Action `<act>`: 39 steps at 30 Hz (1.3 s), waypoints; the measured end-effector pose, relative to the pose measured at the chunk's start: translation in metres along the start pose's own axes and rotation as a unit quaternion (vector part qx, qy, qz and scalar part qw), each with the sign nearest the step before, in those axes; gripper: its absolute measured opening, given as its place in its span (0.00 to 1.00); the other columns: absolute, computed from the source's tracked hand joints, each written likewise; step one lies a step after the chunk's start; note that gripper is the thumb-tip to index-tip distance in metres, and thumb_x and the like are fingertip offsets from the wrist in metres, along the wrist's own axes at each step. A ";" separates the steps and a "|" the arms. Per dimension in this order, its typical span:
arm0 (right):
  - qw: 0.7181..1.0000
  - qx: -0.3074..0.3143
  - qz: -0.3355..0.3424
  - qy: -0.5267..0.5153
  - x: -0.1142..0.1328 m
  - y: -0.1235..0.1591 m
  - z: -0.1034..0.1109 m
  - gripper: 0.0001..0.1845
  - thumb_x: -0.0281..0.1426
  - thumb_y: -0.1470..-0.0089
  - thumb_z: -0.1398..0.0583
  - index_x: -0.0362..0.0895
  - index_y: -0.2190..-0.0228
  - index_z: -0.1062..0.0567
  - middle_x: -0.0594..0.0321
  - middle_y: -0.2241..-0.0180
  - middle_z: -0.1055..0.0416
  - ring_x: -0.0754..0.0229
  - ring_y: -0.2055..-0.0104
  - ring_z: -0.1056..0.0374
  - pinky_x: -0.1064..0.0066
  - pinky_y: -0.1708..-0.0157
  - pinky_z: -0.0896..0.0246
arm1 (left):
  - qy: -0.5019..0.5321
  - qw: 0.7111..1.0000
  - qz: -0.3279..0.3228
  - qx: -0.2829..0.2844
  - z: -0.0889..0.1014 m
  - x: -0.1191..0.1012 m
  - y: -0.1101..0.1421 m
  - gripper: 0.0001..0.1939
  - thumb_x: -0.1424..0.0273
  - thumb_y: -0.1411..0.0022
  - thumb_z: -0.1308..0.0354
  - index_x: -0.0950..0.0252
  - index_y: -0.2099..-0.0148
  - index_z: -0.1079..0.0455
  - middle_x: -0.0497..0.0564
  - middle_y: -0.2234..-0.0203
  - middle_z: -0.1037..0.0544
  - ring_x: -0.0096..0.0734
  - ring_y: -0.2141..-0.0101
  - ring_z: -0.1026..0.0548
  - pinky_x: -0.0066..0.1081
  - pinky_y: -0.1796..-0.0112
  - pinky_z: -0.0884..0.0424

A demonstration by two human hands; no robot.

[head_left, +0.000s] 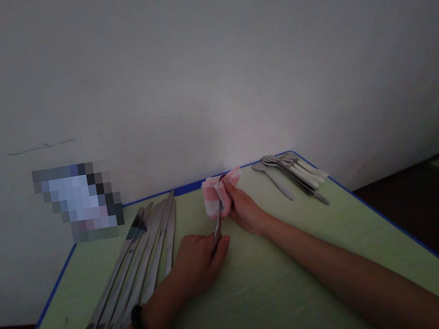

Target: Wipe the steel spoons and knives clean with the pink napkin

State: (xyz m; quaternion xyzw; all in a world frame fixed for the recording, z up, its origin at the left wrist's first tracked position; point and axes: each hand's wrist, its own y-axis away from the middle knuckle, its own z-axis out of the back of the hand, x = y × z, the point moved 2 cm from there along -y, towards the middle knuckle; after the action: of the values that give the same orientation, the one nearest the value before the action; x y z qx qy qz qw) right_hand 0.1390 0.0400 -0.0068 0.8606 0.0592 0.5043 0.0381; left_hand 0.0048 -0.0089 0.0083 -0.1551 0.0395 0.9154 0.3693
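Observation:
My left hand [199, 259] is closed around the metal handle of a spoon [218, 227], which points up and away from me. My right hand [245, 207] pinches a pink-and-white cloth [212, 196] wrapped about the spoon's far end. The cloth hides most of that end; a small dark rounded edge shows at its top. To the left of my left hand, several long metal utensils [136, 272] lie side by side on the table. Right of my right hand lie a single spoon [274, 181] and a stack of spoons [290, 175].
White-handled forks [308, 172] lie beside the spoon stack, near the far right corner. The light green table [243, 316] has a blue edge and stands against a pale wall [204, 67]. A blurred-out object [79, 200] stands at the far left corner.

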 end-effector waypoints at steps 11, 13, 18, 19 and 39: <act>1.000 -0.002 -0.006 -0.014 0.000 0.001 -0.001 0.28 0.54 0.53 0.42 0.40 0.68 0.23 0.61 0.78 0.28 0.64 0.76 0.37 0.73 0.74 0.41 | 0.023 1.000 0.004 -0.012 0.000 0.001 0.000 0.23 0.63 0.32 0.63 0.64 0.75 0.37 0.48 0.83 0.30 0.28 0.82 0.33 0.28 0.76 0.43; 0.999 -0.012 -0.011 -0.038 0.002 0.001 -0.002 0.25 0.51 0.51 0.41 0.41 0.68 0.23 0.62 0.76 0.27 0.63 0.74 0.35 0.73 0.72 0.40 | 0.029 1.000 0.005 -0.010 0.000 0.000 0.000 0.23 0.63 0.32 0.63 0.63 0.76 0.38 0.48 0.84 0.31 0.28 0.82 0.34 0.28 0.76 0.45; 0.987 -0.051 0.005 -0.155 0.008 -0.002 0.001 0.15 0.45 0.49 0.40 0.45 0.70 0.25 0.66 0.71 0.27 0.65 0.67 0.33 0.73 0.65 0.37 | 0.066 0.998 0.003 -0.012 0.003 0.001 0.000 0.22 0.63 0.32 0.64 0.62 0.77 0.43 0.45 0.85 0.38 0.27 0.83 0.38 0.29 0.76 0.46; 0.984 -0.056 0.010 -0.170 0.009 -0.003 0.002 0.14 0.44 0.49 0.39 0.45 0.71 0.25 0.67 0.71 0.27 0.65 0.68 0.34 0.73 0.65 0.37 | 0.081 0.997 0.001 -0.010 0.004 0.002 0.001 0.22 0.62 0.32 0.64 0.62 0.78 0.45 0.44 0.85 0.40 0.26 0.82 0.38 0.29 0.76 0.46; 0.991 -0.043 0.053 -0.112 0.005 -0.002 0.005 0.20 0.46 0.63 0.32 0.43 0.73 0.24 0.66 0.73 0.27 0.64 0.68 0.34 0.71 0.63 0.37 | 0.245 0.963 0.098 0.052 0.011 0.007 0.000 0.25 0.54 0.39 0.62 0.61 0.83 0.49 0.42 0.88 0.46 0.25 0.83 0.43 0.28 0.77 0.45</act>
State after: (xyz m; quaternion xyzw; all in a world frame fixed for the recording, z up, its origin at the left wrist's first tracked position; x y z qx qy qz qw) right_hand 0.1454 0.0423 -0.0050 0.9112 -0.0129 0.4082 0.0547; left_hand -0.0029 -0.0024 0.0165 -0.3508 0.1913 0.8776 0.2647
